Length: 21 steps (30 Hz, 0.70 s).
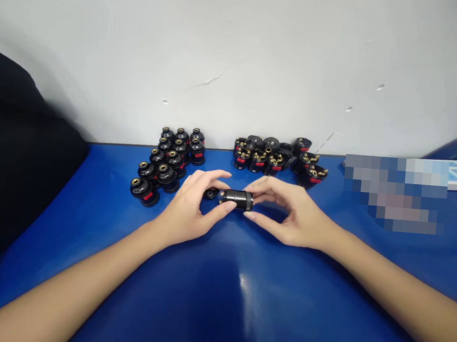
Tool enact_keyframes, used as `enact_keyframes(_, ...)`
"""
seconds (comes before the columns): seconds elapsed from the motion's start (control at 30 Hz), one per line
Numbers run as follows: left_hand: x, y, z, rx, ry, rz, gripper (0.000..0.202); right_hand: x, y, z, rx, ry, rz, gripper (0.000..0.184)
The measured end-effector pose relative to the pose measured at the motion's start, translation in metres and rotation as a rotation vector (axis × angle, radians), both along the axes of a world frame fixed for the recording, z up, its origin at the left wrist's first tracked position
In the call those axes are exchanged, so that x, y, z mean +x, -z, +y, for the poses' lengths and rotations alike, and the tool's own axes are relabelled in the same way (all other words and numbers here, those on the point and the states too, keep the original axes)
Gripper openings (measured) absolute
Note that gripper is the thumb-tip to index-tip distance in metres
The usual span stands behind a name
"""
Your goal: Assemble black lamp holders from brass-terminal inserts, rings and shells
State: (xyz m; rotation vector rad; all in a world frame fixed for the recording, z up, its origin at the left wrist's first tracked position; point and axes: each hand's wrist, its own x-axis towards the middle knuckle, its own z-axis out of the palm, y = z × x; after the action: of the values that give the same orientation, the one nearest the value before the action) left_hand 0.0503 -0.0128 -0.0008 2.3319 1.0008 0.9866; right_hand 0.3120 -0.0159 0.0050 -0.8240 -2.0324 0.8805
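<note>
Between my two hands, a black lamp socket body point(236, 199) is held lying on its side, its brass terminals pointing left. The thumb and fingers of my left hand point(196, 203) close around its terminal end. My right hand point(288, 210) pinches the other end, where a dark ring point(249, 201) goes round the body. Just behind my left fingers a black domed cap point(211, 193) lies on the table, partly hidden.
Several capped lamp sockets point(167, 178) with red switches stand in rows at the left. Open socket bodies point(275, 164) with brass terminals stand at the back, beside loose caps and rings point(270, 144). Behind the blue table point(155, 297) rises a white wall point(237, 61); a pixelated patch covers the right.
</note>
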Motion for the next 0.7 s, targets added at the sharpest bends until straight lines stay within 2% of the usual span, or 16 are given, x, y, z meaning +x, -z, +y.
enact_keyframes(0.23, -0.001, -0.002, 0.001, 0.065, -0.037, 0.034, 0.034, 0.001, 0.0, 0.001, 0.203, -0.025, -0.051, 0.027)
enact_keyframes(0.47, 0.001, -0.002, 0.001, -0.004, -0.044, -0.043, 0.038, -0.002, 0.002, 0.0, 0.036, -0.024, 0.036, 0.03)
enact_keyframes(0.7, 0.0, -0.002, 0.001, 0.02, -0.054, -0.082, 0.046, -0.003, 0.009, 0.001, -0.084, 0.021, 0.143, 0.042)
